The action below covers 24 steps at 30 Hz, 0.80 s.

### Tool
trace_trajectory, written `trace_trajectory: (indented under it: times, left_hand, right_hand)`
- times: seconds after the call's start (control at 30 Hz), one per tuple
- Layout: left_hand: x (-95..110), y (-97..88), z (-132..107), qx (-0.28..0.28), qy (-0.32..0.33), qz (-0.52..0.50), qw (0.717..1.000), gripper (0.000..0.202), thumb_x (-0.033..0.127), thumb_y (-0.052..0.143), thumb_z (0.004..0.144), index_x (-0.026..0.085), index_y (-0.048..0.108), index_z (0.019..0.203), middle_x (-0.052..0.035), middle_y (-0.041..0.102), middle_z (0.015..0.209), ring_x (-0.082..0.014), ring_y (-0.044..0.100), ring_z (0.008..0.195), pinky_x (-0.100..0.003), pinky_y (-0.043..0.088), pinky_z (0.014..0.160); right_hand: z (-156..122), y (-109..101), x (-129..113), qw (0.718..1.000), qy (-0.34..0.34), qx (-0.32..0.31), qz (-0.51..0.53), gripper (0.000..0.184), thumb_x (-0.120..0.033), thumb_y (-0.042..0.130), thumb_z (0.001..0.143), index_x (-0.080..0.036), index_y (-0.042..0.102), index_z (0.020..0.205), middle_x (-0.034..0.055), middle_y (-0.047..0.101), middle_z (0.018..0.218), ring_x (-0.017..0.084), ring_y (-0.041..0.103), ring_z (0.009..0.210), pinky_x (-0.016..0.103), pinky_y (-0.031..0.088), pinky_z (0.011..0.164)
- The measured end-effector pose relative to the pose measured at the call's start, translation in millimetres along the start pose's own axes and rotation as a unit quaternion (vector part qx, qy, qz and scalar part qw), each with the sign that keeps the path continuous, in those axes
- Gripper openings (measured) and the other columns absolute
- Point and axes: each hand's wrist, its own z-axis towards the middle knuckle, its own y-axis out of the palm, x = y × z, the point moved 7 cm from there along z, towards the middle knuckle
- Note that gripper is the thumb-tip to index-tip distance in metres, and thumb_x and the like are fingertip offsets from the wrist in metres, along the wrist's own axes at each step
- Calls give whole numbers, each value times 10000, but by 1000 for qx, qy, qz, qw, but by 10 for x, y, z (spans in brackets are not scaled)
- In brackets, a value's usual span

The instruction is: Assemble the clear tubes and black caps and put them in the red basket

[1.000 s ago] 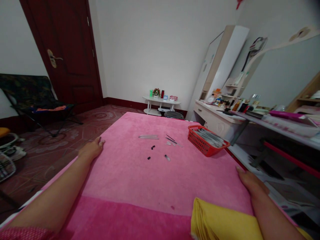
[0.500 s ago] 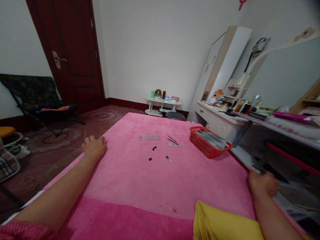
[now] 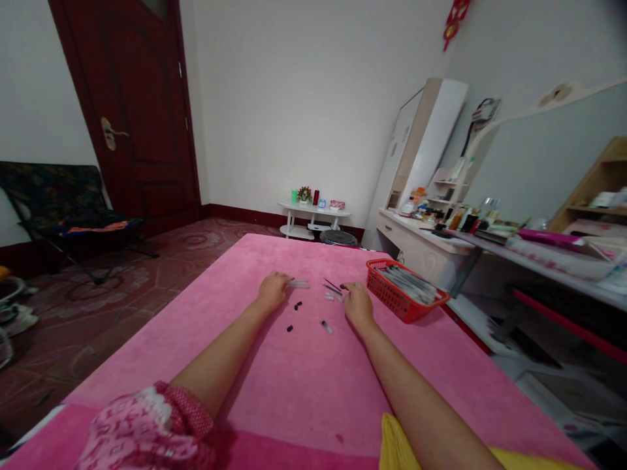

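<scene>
**Both hands at the small parts on the pink blanket**

The left hand (image 3: 271,291) rests on the pink blanket (image 3: 304,391) with its fingers curled down at the left end of a clear tube (image 3: 300,284). The tube lies flat, and its long axis runs left to right, away from these fingers toward the right hand (image 3: 358,305). The left hand is clearly the nearer one.

The right hand lies just beside some thin dark sticks (image 3: 331,285), which slant from far left to near right, with the near ends at its bent fingers. For both hands I cannot tell if the fingers are clamped on anything or only touching.

Between the hands, a little nearer to the person, lie small black caps (image 3: 297,305). A red basket (image 3: 386,294) stands just to the right of the right hand.
</scene>
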Motion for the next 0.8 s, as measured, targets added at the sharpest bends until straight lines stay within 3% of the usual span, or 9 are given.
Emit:
trace_trajectory:
  times: [0.13,0.33,0.57,0.8]
  left_hand:
    - [-57,82,-76,6,-17,11,1000,288,199,469,857,207,677,1056,-91,656,1011,-201,521,989,-312,418,871]
    - [-25,86,-139,16,-20,19,999,257,229,480,870,203,680,1030,-105,620,1042,-212,502,1012,-323,408,875]
    - [6,77,-159,22,-26,32,999,243,233,493,869,201,669,1033,-118,585,1064,-224,484,1031,-346,405,882]
    - [96,-14,-158,32,0,49,998,142,197,596,773,194,691,879,-116,561,1077,-243,485,1026,-352,415,853]
  right_hand:
    - [2,171,47,1000,8,7,-26,319,-130,509,803,-239,657,1064,92,582,1088,248,470,1027,342,411,815]
    - [-38,228,33,999,8,1,-49,236,-243,527,841,-231,665,1032,115,559,1113,265,449,1039,372,401,803]
    - [-105,177,-244,994,-98,-28,-28,295,-182,570,804,-262,652,1075,83,510,1228,253,406,1132,387,358,907]
    - [-157,146,-456,985,-162,-56,-17,194,-245,550,841,-252,673,991,68,576,1076,227,458,1053,363,359,868]
